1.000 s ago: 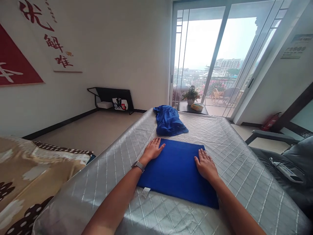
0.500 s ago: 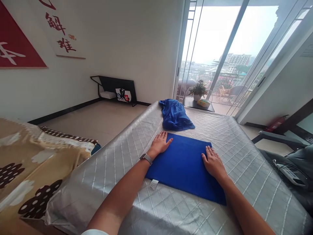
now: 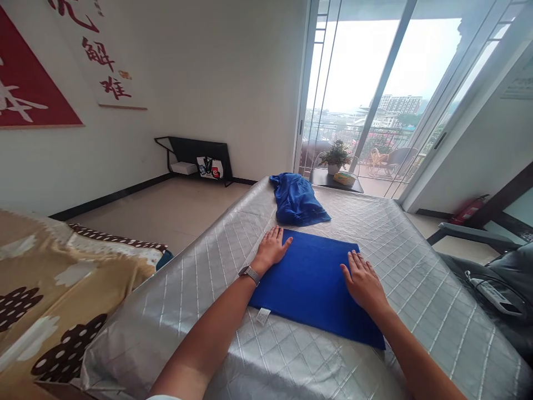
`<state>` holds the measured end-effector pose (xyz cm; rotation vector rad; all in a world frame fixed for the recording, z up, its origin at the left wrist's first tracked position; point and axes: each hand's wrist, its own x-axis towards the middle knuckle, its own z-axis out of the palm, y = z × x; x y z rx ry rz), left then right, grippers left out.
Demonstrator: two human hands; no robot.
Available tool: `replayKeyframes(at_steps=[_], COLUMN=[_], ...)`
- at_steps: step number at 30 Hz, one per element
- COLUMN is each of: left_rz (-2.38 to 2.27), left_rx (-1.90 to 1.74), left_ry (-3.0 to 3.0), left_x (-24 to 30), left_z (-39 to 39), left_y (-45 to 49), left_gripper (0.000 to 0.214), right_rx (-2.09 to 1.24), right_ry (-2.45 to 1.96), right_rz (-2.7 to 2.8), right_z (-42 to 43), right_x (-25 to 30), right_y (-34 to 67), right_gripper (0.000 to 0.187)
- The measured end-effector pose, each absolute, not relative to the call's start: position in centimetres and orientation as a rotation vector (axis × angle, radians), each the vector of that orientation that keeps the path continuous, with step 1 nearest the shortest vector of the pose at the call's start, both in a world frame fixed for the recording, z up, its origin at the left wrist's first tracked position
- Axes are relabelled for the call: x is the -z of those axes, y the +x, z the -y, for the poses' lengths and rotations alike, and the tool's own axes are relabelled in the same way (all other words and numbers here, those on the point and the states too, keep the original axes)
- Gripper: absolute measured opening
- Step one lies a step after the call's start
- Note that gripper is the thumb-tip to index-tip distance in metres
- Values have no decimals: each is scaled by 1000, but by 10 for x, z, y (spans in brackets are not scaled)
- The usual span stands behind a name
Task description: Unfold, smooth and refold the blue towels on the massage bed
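A blue cloth [image 3: 312, 283], folded into a flat rectangle with a small white tag [image 3: 263, 316] at its near left edge, lies on a table with a silver quilted cover [image 3: 200, 278]. My left hand [image 3: 272, 248] rests flat on the cloth's left edge, near its far left corner, fingers stretched forward. On the right edge lies my right hand [image 3: 364, 280], palm down with the thumb apart. Neither hand grips anything. Beyond the folded cloth is a crumpled blue cloth [image 3: 297, 200].
A patterned beige blanket [image 3: 75, 278] lies to the left. At the far end stands a small black table [image 3: 325, 179] with a potted plant [image 3: 336, 155] and a tissue pack [image 3: 345, 178]. On the right, a power strip [image 3: 493, 294] lies on a dark armchair [image 3: 470, 272].
The camera view has tilted up slightly. Both hands stay on the edges of the folded cloth, almost unmoved.
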<state>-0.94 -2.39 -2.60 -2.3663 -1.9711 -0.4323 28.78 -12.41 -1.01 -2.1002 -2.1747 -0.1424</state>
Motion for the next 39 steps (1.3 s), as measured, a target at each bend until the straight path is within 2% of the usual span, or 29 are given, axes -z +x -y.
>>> replayKeyframes(at_steps=[6, 19, 26, 32, 39], left_rz=[1911, 1695, 1491, 1113, 1399], left_rx=[488, 656, 672, 465, 302], left_ry=[-2343, -2358, -2627, -2958, -2932], left_x=[22, 6, -10, 2, 9], left_z=[27, 40, 78, 116, 101], left_y=[-8, -6, 38, 78, 67], left_gripper=[72, 43, 55, 73, 79], right_rx=[-67, -138, -109, -86, -99], right_ry=[-2242, -2266, -2246, -2214, -2237], right_rz=[2177, 2152, 2179, 2198, 2182], right_z=[121, 124, 124, 123, 127], right_x=[16, 6, 8, 12, 6], right_y=[290, 284, 284, 287, 283], right_gripper=[72, 73, 73, 72, 73])
